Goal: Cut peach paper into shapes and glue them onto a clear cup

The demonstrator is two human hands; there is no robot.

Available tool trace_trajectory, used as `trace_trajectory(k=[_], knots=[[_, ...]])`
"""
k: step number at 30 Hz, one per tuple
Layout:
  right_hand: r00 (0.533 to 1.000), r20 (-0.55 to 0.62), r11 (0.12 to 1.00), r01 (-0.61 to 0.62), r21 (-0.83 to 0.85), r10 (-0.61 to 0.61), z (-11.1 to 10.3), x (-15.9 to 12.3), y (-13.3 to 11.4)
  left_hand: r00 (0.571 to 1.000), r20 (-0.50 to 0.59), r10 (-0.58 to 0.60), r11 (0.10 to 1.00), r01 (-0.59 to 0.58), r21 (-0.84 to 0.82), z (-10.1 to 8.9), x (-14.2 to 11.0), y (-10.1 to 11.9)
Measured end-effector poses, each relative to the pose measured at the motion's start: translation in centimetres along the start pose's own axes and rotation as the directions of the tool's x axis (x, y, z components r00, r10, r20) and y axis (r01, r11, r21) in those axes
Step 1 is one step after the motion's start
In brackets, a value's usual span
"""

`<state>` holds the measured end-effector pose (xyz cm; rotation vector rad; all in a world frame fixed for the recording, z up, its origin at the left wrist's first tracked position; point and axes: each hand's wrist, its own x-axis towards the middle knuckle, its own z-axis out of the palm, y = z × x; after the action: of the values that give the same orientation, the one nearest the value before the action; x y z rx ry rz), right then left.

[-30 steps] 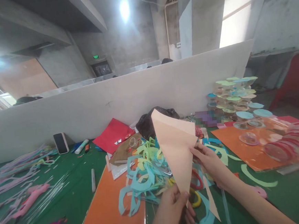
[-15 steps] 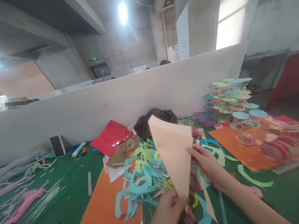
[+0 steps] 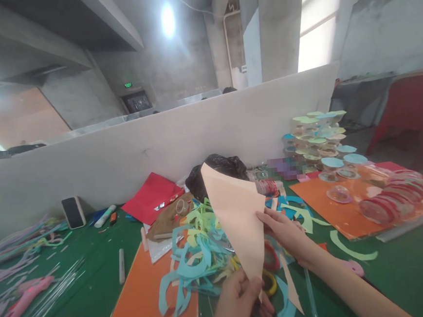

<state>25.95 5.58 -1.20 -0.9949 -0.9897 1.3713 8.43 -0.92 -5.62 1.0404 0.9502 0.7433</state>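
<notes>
I see one green-covered surface (image 3: 94,255), one white panel (image 3: 123,158) along its far edge and grey concrete walls (image 3: 192,57) beyond. One folded peach paper sheet (image 3: 234,215) is up above the middle of the surface, over blue and green paper offcuts (image 3: 193,257) too tangled for me to count. Of my two hands, the left hand (image 3: 240,298) pinches its narrow tip and the right hand (image 3: 281,231) pinches its right edge. I count two orange sheets (image 3: 149,295), one toward the near edge, one toward the right edge, and one phone (image 3: 73,212) leaning at the far edge.
</notes>
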Motion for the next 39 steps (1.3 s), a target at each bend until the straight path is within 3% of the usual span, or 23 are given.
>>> trace_trajectory(k=[4, 7, 15, 20, 26, 32, 39], knots=[[0.99, 0.102, 0.995, -0.098, 0.002, 0.097, 0.4, -0.2, 0.4, 0.998, -0.053, 0.021, 0.999, -0.023, -0.035, 0.1, -0.1, 0.2], [0.987, 0.111, 0.993, -0.118, -0.009, 0.118, 0.6, -0.3, 1.1, 0.998, -0.057, 0.013, 0.999, -0.015, -0.031, 0.0, -0.1, 0.0], [0.999, 0.045, 0.997, 0.006, -0.079, -0.002, 0.0, 0.8, 3.0, 0.999, -0.032, -0.027, 1.0, 0.026, -0.012, 0.6, -0.3, 0.7], [0.998, 0.042, 0.991, 0.054, -0.121, -0.049, -0.1, 0.5, 2.2, 0.99, -0.127, 0.063, 0.995, -0.071, -0.064, 1.0, -0.2, 1.8], [0.999, 0.054, 0.976, 0.006, -0.215, 0.005, 1.1, -1.2, 0.8, 0.987, -0.163, -0.008, 0.996, -0.007, -0.091, 1.4, -0.7, 2.8], [0.997, 0.057, 0.984, -0.043, -0.171, 0.054, 1.3, -1.6, 0.3, 0.987, -0.162, 0.004, 0.998, -0.013, -0.056, 0.9, -0.8, 2.5], [0.994, 0.102, 0.995, -0.02, -0.094, 0.03, 1.0, -1.6, 0.6, 0.987, -0.147, 0.059, 0.998, -0.063, -0.017, 0.8, -0.8, 2.1]])
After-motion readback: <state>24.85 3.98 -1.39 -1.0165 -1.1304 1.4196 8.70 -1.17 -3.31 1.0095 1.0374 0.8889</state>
